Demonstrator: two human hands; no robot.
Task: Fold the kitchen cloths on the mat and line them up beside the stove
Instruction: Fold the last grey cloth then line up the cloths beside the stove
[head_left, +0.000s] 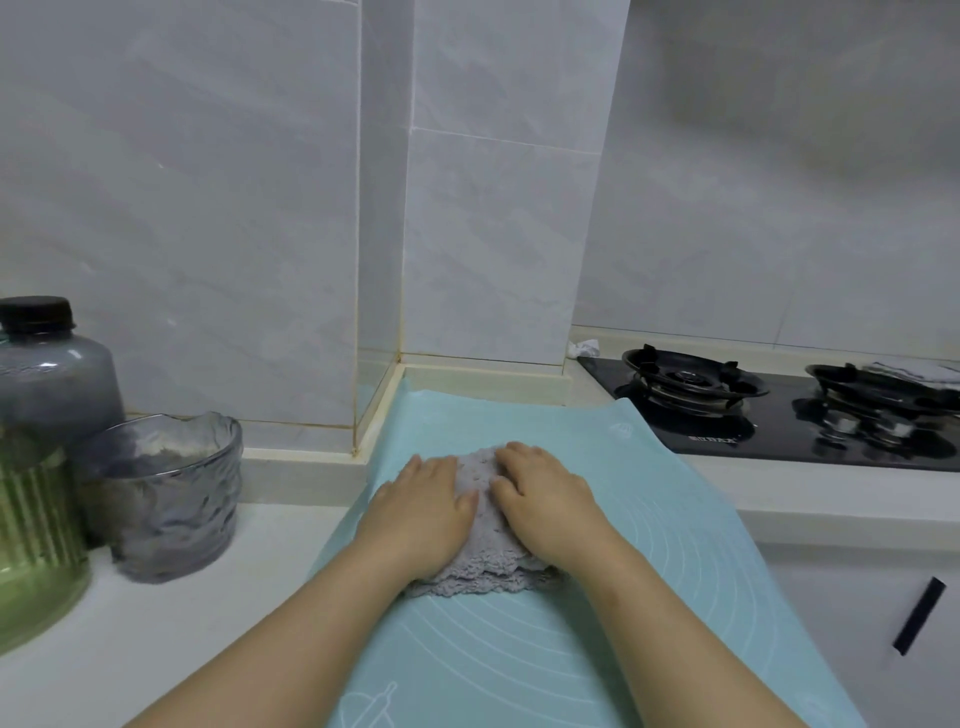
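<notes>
A grey cloth (480, 525) lies folded on a light blue mat (649, 530), in the middle of the mat's far half. Most of the cloth is hidden by the two hands, and only its middle strip and its layered near edge are seen. The left hand (421, 512) is laid flat on the left part of the cloth with the fingers straight, pressing down and holding nothing. The right hand (545, 499) is laid flat on the right part in the same way, also with straight fingers. The mat covers the middle of the surface (156, 623), and its near edge is cut off by the picture.

A black stove (779, 423) is set in the surface at the far right. On its right burner a second folded cloth (909, 373) is seen, cut off by the right edge. A small white crumpled thing (583, 347) at the stove's far left corner cannot be identified.

At the left edge of the surface stands a glass bowl (171, 499). Something pale grey is seen through its wavy wall, but it cannot be made out. Behind it a grey bottle (47, 374) with a black cap and a green jar (36, 545) are partly cut off.
</notes>
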